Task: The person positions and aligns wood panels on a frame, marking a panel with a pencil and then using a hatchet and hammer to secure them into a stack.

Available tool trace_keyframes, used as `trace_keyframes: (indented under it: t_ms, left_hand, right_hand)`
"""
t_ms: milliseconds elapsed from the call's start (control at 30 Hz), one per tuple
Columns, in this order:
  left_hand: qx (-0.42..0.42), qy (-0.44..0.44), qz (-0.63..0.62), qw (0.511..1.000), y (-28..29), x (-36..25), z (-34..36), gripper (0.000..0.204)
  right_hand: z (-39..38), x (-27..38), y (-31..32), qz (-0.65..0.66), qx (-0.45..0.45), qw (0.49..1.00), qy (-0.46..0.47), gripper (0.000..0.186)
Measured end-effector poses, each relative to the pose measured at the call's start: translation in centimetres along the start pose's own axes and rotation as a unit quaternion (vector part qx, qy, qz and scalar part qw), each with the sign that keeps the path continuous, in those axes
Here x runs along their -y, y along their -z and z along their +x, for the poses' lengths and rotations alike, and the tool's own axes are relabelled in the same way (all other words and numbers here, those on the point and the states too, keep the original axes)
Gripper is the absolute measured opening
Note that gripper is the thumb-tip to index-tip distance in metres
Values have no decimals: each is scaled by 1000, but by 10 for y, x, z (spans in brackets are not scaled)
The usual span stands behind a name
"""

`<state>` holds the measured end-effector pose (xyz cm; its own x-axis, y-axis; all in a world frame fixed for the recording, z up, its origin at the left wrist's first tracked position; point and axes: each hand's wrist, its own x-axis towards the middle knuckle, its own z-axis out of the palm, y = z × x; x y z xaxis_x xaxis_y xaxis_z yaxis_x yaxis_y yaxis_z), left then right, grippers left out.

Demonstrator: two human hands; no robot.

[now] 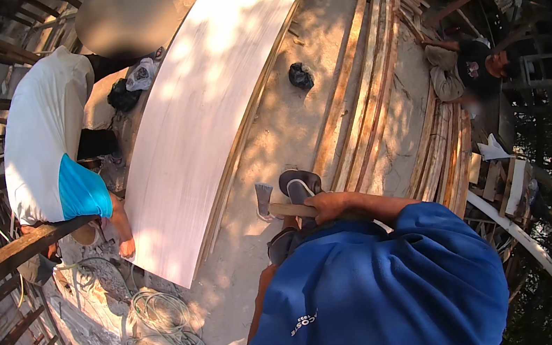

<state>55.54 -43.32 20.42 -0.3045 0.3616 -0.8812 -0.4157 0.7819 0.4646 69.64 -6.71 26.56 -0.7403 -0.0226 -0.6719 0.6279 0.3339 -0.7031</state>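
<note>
On sandy ground point(263, 132), a long pale sheet point(204, 112) lies slantwise. Planks point(367, 96) lie to the sheet's right. On its left, a co-worker point(41, 135) bends, one hand point(127, 248) at its near end. Below, a hose point(167, 304) lies coiled. An axe point(286, 209), blade point(263, 199) leftward, is over the wearer's shoes point(301, 178), the right grip point(328, 207) clamped on its handle. The left grip is hidden; I cannot tell its state.

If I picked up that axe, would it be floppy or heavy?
The axe would probably stay stiff, since its handle looks like straight wood. Its flared head looks like metal, so that end is likely heavier and might dip if held near the other end, where the right hand grips.
</note>
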Motion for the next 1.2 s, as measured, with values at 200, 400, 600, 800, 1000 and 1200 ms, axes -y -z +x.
trace_keyframes:
  t_ms: [200, 400, 600, 800, 1000, 1200]
  left_hand:
    - [-20, 49, 3, 999, -18, 8, -51, 25]
    - [-46, 94, -2, 995, -38, 7, -99, 24]
    - [-67, 32, 42, 996, -40, -72, -82, 24]
    - [-90, -192, -111, 971, -35, -207, 124, 12]
    - [-71, -396, -31, 915, -78, -364, 300, 15]
    - [-21, -454, 2, 891, -119, -416, 411, 20]
  right_hand:
    - [-6, -12, 7, 51, 88, 995, -5, 57]
    - [20, -62, 21, 93, 118, 988, -22, 62]
    - [52, -97, 33, 342, 78, 930, -111, 47]
    - [110, -128, 31, 412, -160, 888, -131, 46]
    - [165, -172, 52, 292, -434, 852, -26, 42]
    - [180, -177, 102, 204, -566, 796, 72, 40]
